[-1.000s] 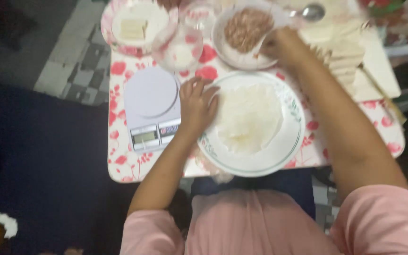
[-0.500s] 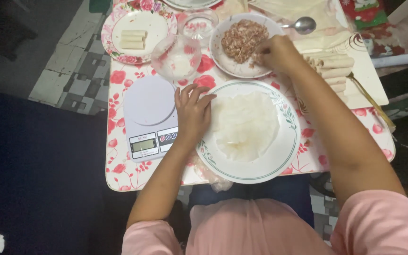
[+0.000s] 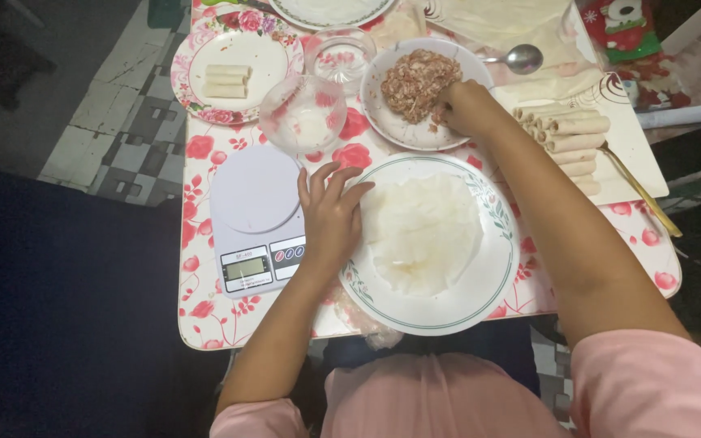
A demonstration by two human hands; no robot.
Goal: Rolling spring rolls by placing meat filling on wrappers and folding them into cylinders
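A thin white wrapper sheet (image 3: 425, 231) lies flat on a large white plate (image 3: 480, 300) with a green rim line. My left hand (image 3: 330, 215) rests palm down, fingers spread, on the plate's left edge beside the wrapper. My right hand (image 3: 464, 107) reaches into a white bowl (image 3: 383, 122) of minced pink meat filling (image 3: 417, 81), its fingers curled in the filling. Whether it holds some of the meat is hidden.
A white kitchen scale (image 3: 257, 219) sits left of the plate. Behind it stand two clear glass bowls (image 3: 303, 118), and a floral plate (image 3: 241, 69) holds three small rolls. Several finished rolls (image 3: 569, 138) lie on a board at right, with a spoon (image 3: 517, 58) and more wrappers beyond.
The camera view has shifted and drawn closer. My right hand has stayed at the meat bowl, dipping further into the filling. My left hand remains at the plate's left edge.
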